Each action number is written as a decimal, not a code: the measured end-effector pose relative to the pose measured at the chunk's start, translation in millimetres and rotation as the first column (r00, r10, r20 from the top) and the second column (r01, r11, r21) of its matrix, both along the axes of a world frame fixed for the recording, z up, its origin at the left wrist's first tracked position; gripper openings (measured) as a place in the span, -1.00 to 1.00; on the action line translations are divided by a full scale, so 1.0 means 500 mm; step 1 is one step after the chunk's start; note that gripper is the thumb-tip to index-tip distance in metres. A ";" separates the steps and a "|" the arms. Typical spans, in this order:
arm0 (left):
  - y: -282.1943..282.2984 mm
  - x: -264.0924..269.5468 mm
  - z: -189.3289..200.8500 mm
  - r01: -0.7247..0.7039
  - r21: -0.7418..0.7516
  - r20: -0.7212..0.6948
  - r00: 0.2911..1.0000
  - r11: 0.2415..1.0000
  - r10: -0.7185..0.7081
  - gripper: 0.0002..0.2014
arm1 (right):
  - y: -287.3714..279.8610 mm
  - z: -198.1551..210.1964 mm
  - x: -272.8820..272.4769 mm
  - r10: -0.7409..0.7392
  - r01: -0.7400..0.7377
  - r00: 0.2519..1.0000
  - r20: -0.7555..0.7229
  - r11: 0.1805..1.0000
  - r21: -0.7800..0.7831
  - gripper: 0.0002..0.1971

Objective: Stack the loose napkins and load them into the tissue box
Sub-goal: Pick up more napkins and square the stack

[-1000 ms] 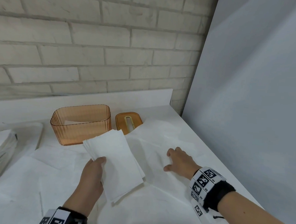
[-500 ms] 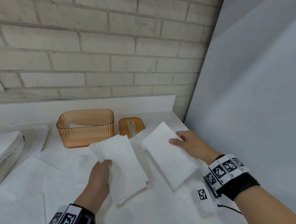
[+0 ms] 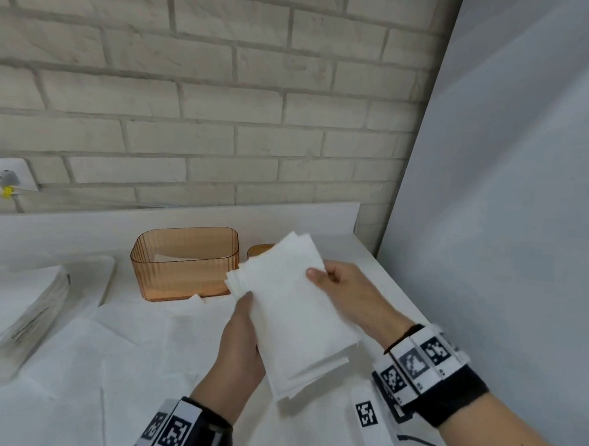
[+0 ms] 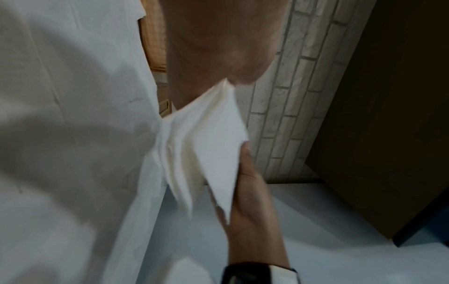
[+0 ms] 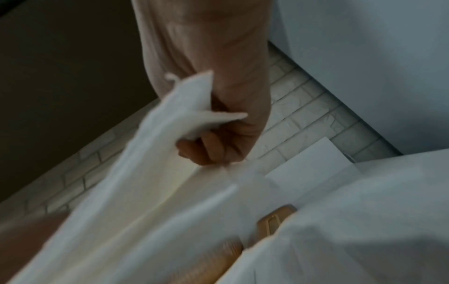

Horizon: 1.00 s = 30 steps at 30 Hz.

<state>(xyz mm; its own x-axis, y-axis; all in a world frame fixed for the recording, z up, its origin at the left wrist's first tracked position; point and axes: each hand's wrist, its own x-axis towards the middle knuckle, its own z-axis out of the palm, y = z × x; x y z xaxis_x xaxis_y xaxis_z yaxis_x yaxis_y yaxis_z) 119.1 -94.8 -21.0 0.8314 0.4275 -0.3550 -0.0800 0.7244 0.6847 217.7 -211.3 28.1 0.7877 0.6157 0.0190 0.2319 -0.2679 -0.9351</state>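
Both hands hold a stack of white napkins (image 3: 295, 311) above the counter, just in front of the amber ribbed tissue box (image 3: 181, 264). My left hand (image 3: 243, 336) grips the stack's left edge, thumb on top. My right hand (image 3: 337, 286) pinches its right edge, thumb on the top sheet. The left wrist view shows the napkin stack (image 4: 206, 146) edge-on, its layers fanned. In the blurred right wrist view, curled fingers (image 5: 209, 148) sit under the napkins (image 5: 170, 134). The box's amber lid (image 3: 259, 251) peeks out behind the stack. Loose napkins (image 3: 136, 347) lie flat on the counter.
A wrapped pack of napkins (image 3: 25, 311) lies on a white tray (image 3: 108, 274) at the left. A grey panel (image 3: 509, 200) walls off the right side. Brick wall behind, with a socket (image 3: 5, 180) at the left. The box holds a white sheet (image 3: 168, 259).
My right hand lifted a napkin from the counter and brought it left onto the stack in my left hand. The stack rose and moved towards the box.
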 end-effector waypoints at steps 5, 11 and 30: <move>-0.001 -0.007 -0.005 -0.021 0.171 -0.081 0.996 0.985 0.035 -0.62 | 0.028 -0.066 -0.020 -0.054 0.123 0.971 0.232 0.948 -0.293 -0.68; -0.001 -0.016 -0.032 0.004 0.402 -0.196 0.977 0.916 0.082 -0.75 | 0.044 -0.081 -0.022 0.097 0.107 0.941 0.324 0.823 -0.557 -0.60; 0.136 -0.104 -0.088 -0.333 0.376 -0.312 0.834 0.865 0.456 -0.80 | 0.147 -0.177 0.327 0.753 0.078 0.405 0.518 0.536 -0.840 -0.65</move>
